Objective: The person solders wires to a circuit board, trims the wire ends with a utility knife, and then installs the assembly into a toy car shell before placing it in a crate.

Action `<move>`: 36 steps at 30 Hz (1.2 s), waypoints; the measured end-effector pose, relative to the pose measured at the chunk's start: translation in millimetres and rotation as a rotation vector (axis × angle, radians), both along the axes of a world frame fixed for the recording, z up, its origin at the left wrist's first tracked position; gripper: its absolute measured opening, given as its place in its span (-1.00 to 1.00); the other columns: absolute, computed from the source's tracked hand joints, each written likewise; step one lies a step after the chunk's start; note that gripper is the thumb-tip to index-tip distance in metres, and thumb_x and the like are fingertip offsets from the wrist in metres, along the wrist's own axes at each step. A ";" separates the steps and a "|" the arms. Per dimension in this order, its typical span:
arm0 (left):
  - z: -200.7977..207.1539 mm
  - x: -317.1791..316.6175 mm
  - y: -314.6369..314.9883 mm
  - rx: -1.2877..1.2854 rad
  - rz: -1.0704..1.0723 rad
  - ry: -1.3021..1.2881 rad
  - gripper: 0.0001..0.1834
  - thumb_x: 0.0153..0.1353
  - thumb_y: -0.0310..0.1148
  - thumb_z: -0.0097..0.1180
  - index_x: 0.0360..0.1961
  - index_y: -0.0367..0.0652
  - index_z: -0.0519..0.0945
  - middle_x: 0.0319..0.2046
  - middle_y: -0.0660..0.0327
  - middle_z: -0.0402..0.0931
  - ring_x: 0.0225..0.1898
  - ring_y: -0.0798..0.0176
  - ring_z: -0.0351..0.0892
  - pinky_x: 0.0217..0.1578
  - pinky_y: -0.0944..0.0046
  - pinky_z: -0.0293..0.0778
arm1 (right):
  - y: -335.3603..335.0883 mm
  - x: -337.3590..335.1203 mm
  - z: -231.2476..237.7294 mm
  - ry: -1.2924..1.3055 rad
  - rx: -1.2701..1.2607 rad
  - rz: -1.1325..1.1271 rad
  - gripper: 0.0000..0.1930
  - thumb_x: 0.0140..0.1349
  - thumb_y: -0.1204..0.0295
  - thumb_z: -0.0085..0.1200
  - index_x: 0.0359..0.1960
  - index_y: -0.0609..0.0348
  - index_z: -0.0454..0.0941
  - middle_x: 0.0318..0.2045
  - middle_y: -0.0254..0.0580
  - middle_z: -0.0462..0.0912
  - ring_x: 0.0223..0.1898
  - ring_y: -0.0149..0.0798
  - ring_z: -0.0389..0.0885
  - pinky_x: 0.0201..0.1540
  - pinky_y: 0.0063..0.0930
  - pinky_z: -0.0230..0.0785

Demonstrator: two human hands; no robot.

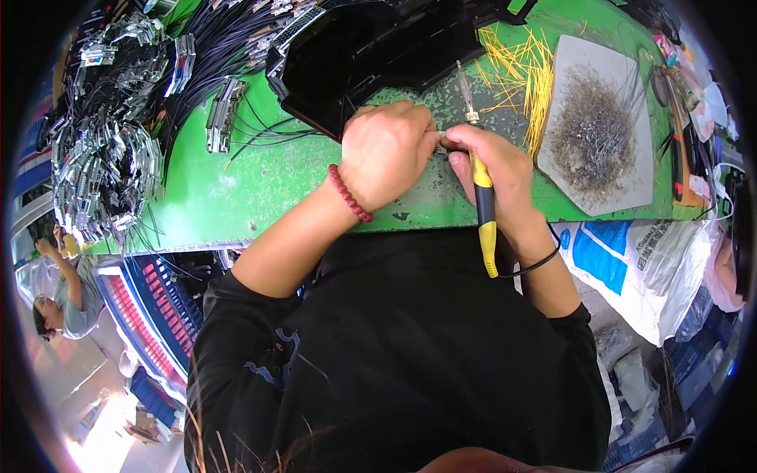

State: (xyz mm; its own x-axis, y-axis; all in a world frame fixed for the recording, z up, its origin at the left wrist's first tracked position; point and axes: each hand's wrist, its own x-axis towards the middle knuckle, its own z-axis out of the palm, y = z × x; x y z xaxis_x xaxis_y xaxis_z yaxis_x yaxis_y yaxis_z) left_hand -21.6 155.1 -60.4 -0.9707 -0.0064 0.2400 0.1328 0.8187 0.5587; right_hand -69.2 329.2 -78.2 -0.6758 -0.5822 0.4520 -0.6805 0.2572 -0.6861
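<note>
My right hand point(509, 173) is closed around a soldering iron point(486, 213) with a yellow and black handle. Its metal shaft points away from me, toward the far side of the bench. The thumb and index finger of that hand also meet at a small dark piece beside my left hand point(388, 150). My left fingers are curled and pinched at the same spot, and what they hold is mostly hidden. Just beyond them lies a large black plastic housing point(339, 67), angled across the green bench point(276, 189). A red bead bracelet circles my left wrist.
Silver metal connectors with black cables point(106, 177) are heaped at the left, and another silver connector point(225, 114) lies nearer the middle. Thin yellow strips point(536, 75) spread at right, beside a grey board point(583, 193) covered in dark wire scraps. Another person point(71, 303) is at far left.
</note>
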 end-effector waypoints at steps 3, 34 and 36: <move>0.9 -0.7 -0.9 0.036 0.004 -0.050 -0.92 0.01 -0.42 0.20 -0.52 -0.18 0.57 -0.53 0.16 0.54 -0.46 0.04 0.57 -0.44 0.13 0.47 | 1.5 0.6 3.5 -0.003 0.045 0.003 -0.72 0.04 0.55 0.22 -0.18 0.04 0.56 -0.55 -0.26 0.58 -0.57 -0.21 0.53 -0.52 -0.39 0.36; -1.9 -4.6 5.6 -0.025 0.001 0.011 -0.85 -0.05 -0.45 0.25 -0.61 -0.18 0.50 -0.60 0.18 0.49 -0.53 0.08 0.52 -0.45 0.16 0.42 | 46.5 5.9 10.4 -0.222 -0.236 -0.067 -0.54 0.25 0.18 0.12 0.02 0.32 0.52 -0.46 -0.12 0.59 -0.52 -0.35 0.52 -0.45 -0.59 0.33; -1.8 -3.8 5.4 -0.035 -0.001 0.009 -0.87 -0.03 -0.47 0.26 -0.59 -0.20 0.52 -0.59 0.17 0.51 -0.55 0.08 0.51 -0.48 0.18 0.41 | 52.5 5.1 10.5 -0.190 -0.132 -0.027 -0.56 0.25 0.20 0.11 -0.01 0.34 0.54 -0.50 -0.15 0.54 -0.55 -0.34 0.46 -0.46 -0.63 0.26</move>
State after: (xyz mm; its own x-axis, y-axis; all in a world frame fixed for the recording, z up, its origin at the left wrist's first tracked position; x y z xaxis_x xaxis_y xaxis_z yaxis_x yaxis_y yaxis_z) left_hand -25.3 160.5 -62.2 -0.9685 0.0029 0.2489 0.1384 0.8375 0.5286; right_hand -64.1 381.6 -67.7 -0.7703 -0.5072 0.3864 -0.5301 0.1727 -0.8301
